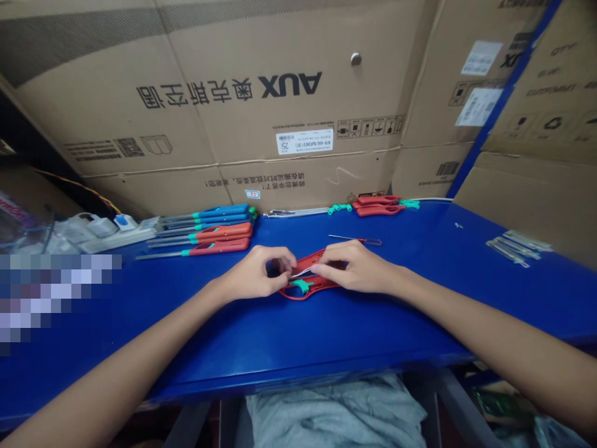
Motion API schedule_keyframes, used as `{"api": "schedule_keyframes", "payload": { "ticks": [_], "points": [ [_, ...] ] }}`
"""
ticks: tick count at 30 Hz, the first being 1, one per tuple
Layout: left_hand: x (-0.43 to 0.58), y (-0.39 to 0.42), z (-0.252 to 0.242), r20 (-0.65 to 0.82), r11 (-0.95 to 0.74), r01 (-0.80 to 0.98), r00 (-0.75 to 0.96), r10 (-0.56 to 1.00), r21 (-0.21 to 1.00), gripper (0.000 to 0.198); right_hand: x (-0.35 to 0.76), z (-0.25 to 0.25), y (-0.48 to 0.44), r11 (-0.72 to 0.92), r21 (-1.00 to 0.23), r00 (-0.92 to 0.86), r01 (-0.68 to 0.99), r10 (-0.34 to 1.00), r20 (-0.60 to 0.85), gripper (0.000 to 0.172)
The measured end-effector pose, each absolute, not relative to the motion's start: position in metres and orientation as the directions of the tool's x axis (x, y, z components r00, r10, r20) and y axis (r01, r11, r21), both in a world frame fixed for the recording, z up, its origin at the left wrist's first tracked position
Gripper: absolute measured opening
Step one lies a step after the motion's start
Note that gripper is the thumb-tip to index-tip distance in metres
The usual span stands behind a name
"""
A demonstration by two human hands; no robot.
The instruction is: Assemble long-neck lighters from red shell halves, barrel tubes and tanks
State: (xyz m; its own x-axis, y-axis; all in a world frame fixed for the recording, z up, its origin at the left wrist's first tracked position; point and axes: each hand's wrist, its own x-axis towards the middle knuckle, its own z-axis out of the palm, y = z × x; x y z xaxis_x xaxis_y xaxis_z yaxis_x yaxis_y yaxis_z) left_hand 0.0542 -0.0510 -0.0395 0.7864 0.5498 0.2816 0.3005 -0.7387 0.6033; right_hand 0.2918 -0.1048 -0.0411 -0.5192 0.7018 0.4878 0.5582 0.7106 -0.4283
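Two red lighter handle shells [310,260] lie on the blue table, in front of me. A green trigger [301,285] sits in the nearer shell, by its loop. My left hand [263,270] is closed in a pinch at the left end of thin white wires [302,272] above the shells. At their right end, my right hand [357,264] also pinches the wires with thumb and forefinger. Both hands partly cover the shells, and the fingertips' exact hold is hard to see. Just behind my right hand lies a thin screwdriver [357,240] with a see-through handle.
Blue, orange and red long-necked lighters [219,247] are stacked at the left, beside a white power strip [124,235]. Thin metal rods [298,213], green pieces [340,208] and red handle shells [379,205] line the cardboard wall [224,137]. Slim metal parts [513,249] lie at the right.
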Motion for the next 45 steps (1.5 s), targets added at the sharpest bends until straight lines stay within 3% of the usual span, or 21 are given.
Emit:
{"api": "schedule_keyframes", "payload": {
  "ticks": [11, 20, 33, 40, 45],
  "points": [
    [0.057, -0.048, -0.033, 0.175, -0.656, 0.402, 0.754, 0.633, 0.639, 0.031, 0.291, -0.039, -0.107, 0.805, -0.367, -0.516, 0.466, 0.584, 0.627, 0.018],
    [0.058, -0.048, -0.03, 0.133, -0.543, 0.353, 0.735, 0.665, 0.762, 0.05, 0.29, -0.039, -0.108, 0.85, -0.31, -0.525, 0.426, 0.512, 0.68, 0.017],
    [0.059, -0.05, -0.028, 0.097, -0.448, 0.332, 0.706, 0.702, 0.83, 0.022, 0.289, -0.039, -0.109, 0.826, -0.319, -0.517, 0.465, 0.546, 0.659, 0.024],
    [0.057, -0.05, -0.028, 0.109, -0.523, 0.371, 0.728, 0.676, 0.768, 0.022, 0.29, -0.039, -0.108, 0.796, -0.346, -0.534, 0.497, 0.594, 0.601, 0.029],
    [0.056, -0.05, -0.027, 0.1, -0.586, 0.438, 0.738, 0.668, 0.682, 0.023, 0.29, -0.034, -0.11, 0.751, -0.352, -0.611, 0.559, 0.66, 0.437, 0.03]
  ]
}}
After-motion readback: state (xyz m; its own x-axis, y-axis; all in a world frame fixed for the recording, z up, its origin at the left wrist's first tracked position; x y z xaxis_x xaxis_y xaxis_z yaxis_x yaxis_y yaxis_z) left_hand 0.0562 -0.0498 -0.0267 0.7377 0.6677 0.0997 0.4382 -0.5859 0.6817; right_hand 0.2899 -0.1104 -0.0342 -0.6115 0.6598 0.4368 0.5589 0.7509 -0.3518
